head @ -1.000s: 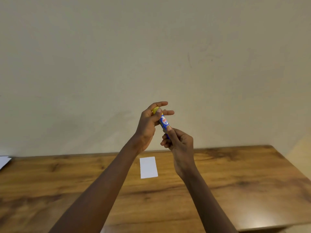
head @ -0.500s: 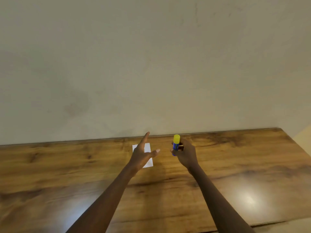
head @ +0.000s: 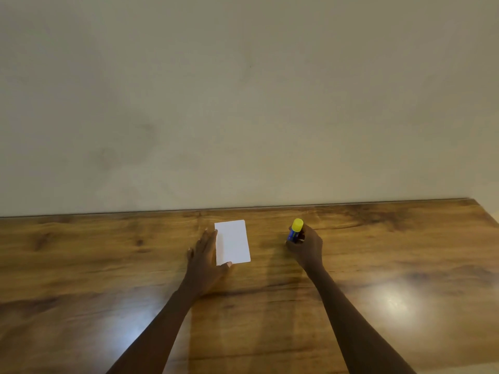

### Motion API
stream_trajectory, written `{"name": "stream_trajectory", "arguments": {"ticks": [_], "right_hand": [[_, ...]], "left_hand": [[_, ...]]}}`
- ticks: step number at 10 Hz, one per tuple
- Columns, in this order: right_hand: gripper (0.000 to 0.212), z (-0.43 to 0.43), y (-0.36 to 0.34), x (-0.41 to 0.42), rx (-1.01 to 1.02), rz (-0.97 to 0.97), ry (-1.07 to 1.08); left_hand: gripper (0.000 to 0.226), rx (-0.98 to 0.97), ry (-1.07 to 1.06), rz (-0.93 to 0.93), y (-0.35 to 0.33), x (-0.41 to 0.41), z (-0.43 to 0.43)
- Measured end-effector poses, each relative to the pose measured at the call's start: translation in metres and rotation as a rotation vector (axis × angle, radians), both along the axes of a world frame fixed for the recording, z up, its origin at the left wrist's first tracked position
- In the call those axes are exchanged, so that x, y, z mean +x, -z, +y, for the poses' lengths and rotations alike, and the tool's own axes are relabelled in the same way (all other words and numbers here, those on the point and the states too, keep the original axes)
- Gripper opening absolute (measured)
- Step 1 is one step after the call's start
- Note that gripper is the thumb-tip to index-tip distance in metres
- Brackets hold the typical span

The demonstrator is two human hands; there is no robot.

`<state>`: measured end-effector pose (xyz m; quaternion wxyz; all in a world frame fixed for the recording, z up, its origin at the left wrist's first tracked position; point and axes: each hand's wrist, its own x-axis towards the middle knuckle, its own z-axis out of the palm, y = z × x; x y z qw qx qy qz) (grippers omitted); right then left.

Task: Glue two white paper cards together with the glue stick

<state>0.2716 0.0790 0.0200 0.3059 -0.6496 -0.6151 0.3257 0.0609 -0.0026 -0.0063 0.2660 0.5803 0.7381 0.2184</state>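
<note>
A white paper card lies flat on the wooden table, near the far edge; a second edge shows at its top, so another card seems to lie under it. My left hand rests flat on the table against the card's left edge, fingers spread, thumb tip at the card's near left corner. My right hand grips a blue glue stick with a yellow cap on, standing upright on the table to the right of the card.
A plain beige wall rises right behind the table's far edge. The table's right corner is at the far right. Bright light patches reflect on the glossy wood near me.
Both hands came down from in front of the wall to the table. The left hand let go of the glue stick and moved to the card's left edge; the right hand set the stick upright.
</note>
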Motion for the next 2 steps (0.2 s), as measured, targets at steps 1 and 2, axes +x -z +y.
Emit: {"name": "stream_trajectory", "arguments": {"ticks": [1,2], "right_hand": [[0.047,-0.004,-0.002,0.004,-0.033,0.030,-0.041],[0.073,-0.016,-0.009,0.015,-0.074,0.049,-0.009]], "left_hand": [[0.095,0.014,0.014,-0.015,-0.005,-0.007,-0.001],[0.097,0.030,-0.072,-0.014,-0.014,-0.023,-0.008]]}}
